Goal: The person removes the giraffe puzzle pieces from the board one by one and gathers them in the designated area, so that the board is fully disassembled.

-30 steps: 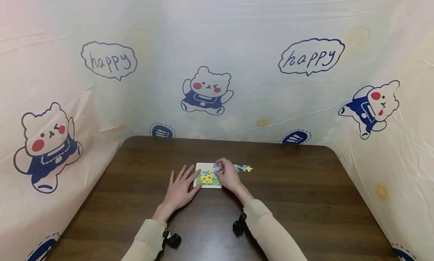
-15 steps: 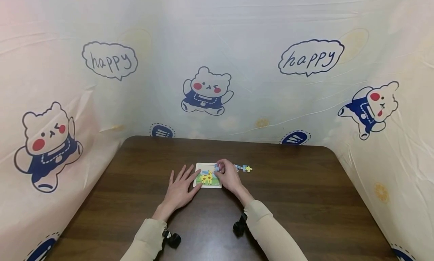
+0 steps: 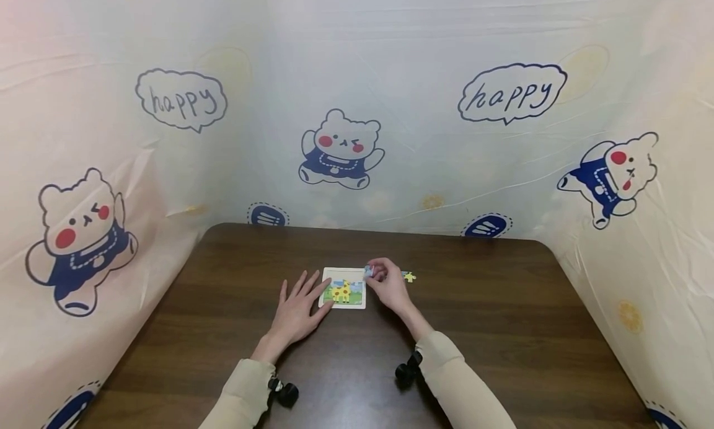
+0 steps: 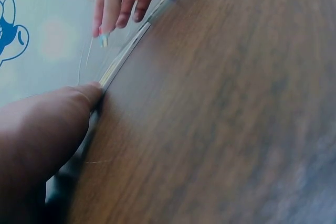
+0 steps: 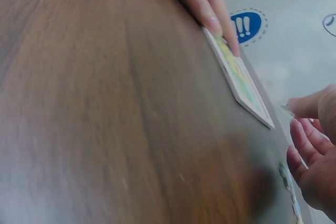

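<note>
A white-framed jigsaw puzzle tray (image 3: 343, 271) lies on the table, its lower part filled with a yellow giraffe picture on green and blue. The upper strip of the tray shows bare white. My left hand (image 3: 295, 314) rests at the tray's left edge with fingers spread, index and thumb tips over the frame. At the tray's upper right corner my right hand (image 3: 390, 287) pinches a small blue and pink puzzle piece (image 3: 369, 271) between thumb and fingertips. In the right wrist view this puzzle piece (image 5: 286, 108) appears edge-on above the table.
Loose puzzle pieces (image 3: 409, 276) lie on the brown wooden table (image 3: 491, 330) just right of my right hand, which partly covers them. A pale curtain (image 3: 424, 162) printed with bears surrounds the table's back and sides. A black wrist camera (image 3: 287, 395) hangs from each sleeve.
My right hand has drawn back to the right from over the tray with the puzzle piece in its fingers, uncovering the tray's right side. The left hand stays put.
</note>
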Demonstrator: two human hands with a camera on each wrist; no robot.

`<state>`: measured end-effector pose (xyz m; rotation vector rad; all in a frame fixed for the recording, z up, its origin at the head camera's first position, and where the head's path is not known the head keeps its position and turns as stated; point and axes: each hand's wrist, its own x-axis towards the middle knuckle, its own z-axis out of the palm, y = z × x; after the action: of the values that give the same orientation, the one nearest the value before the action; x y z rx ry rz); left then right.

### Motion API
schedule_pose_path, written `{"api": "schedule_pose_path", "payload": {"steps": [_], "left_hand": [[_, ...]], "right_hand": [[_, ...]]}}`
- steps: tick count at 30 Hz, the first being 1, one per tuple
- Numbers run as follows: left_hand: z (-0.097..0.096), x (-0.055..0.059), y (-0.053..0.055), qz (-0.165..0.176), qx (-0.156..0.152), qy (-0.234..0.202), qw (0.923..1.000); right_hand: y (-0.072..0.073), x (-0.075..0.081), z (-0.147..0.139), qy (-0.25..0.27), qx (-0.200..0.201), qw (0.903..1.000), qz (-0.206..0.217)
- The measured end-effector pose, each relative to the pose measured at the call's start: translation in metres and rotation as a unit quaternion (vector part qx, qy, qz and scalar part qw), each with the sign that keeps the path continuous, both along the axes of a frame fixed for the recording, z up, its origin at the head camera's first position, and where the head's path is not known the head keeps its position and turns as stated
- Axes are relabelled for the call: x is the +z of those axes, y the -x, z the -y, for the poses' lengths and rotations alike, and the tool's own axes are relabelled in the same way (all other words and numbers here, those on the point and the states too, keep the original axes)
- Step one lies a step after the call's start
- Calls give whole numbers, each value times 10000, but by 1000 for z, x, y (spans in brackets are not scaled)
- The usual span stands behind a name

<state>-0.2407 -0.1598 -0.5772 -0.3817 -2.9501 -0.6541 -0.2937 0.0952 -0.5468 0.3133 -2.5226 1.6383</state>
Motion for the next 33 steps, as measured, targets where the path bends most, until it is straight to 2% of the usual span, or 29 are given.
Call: {"api": "schedule_pose_path", "payload": {"steps": [12, 18, 22, 26, 33], "left_hand": [[0, -2, -1, -64, -4, -70, 10000], [0, -2, 0, -50, 1, -14, 10000], [1, -3, 1, -36, -12, 24, 10000], [1, -4, 1, -23, -16, 38, 10000], [0, -3, 2, -18, -11, -10, 10000]], "right_hand": [[0, -1, -44, 31, -336, 9994, 57], [-1, -3, -72, 12, -570, 9983, -86], [-3, -7, -90, -143, -818, 9965, -117], [-5, -10, -105, -375, -996, 9943, 60], [-7, -14, -115, -834, -1244, 9887, 107]]}}
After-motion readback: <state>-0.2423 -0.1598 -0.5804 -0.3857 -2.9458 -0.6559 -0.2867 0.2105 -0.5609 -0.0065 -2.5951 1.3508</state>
